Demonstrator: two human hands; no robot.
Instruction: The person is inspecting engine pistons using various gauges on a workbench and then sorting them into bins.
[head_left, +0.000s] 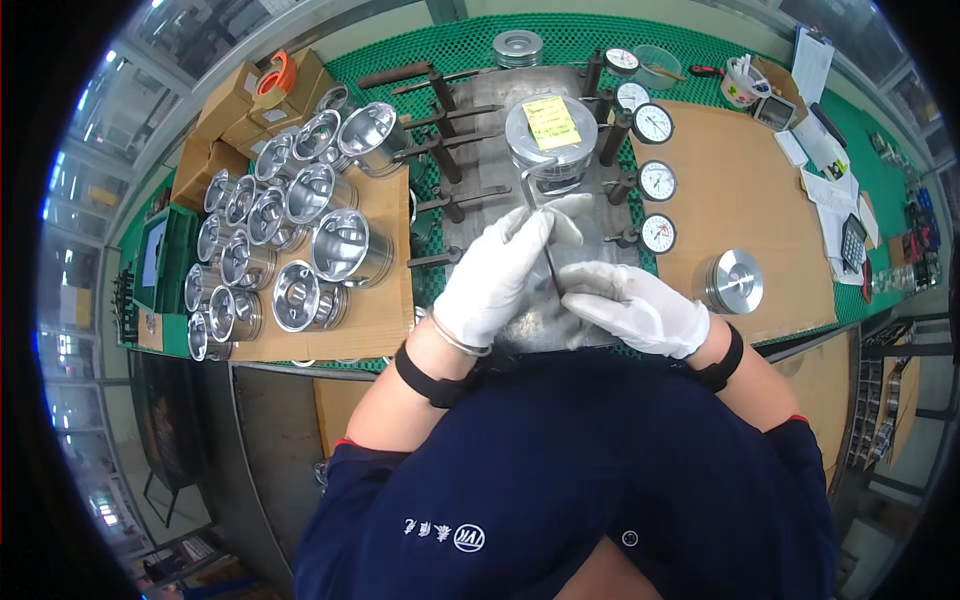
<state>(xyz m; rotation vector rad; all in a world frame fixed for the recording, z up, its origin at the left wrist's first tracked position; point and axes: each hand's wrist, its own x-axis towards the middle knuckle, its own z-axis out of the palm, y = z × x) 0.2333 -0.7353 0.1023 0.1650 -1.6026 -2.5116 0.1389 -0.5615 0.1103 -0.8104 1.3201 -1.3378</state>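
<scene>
A thin bent metal rod (551,262) runs through my gloved left hand (500,280), which is closed around it over the metal plate (490,115). The hooked upper end of the rod reaches the near side of a metal piston (516,135) with a yellow note on top. My right hand (637,308), also in a white glove, is beside the rod's lower end, its fingers stretched out and the thumb apart. Whether its fingertips touch the rod I cannot tell. Dial gauges (657,181) line the plate's right side, and dark clamp posts (445,160) stand along its left.
Several shiny pistons (340,245) stand on cardboard at the left, by brown boxes (225,110) and an orange tape dispenser (275,78). Another piston (737,281) rests on the right cardboard (740,190). Papers (835,205) and a calculator (852,243) lie farther right.
</scene>
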